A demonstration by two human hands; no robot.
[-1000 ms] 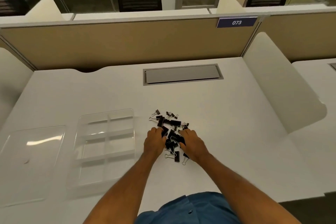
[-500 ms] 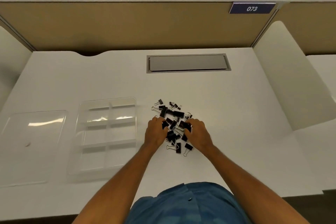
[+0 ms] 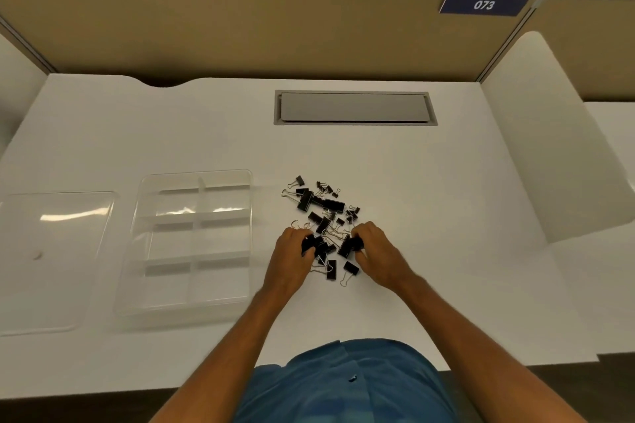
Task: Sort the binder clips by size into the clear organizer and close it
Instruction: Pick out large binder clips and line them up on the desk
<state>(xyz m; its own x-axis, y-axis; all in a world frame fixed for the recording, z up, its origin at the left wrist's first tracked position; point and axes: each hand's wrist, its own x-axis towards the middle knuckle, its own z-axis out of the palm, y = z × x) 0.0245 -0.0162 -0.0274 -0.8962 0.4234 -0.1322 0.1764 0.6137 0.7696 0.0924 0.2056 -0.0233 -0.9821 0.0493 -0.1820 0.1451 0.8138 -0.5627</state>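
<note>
A loose pile of black binder clips of mixed sizes lies on the white desk, right of the clear organizer. The organizer is open, with several compartments that look empty. Its clear lid lies flat to the left. My left hand rests at the pile's near left edge, fingers curled around black clips. My right hand is at the near right edge, pinching a large black clip. Two clips lie between my wrists.
A grey cable hatch is set into the desk behind the pile. Tan partition panels close off the back, and a white divider stands at the right. The desk's front edge runs just before my blue shirt.
My head tilted down, so the desk shifted in view. Both hands stayed at the near edge of the pile and closed on clips; the right hand drew slightly right.
</note>
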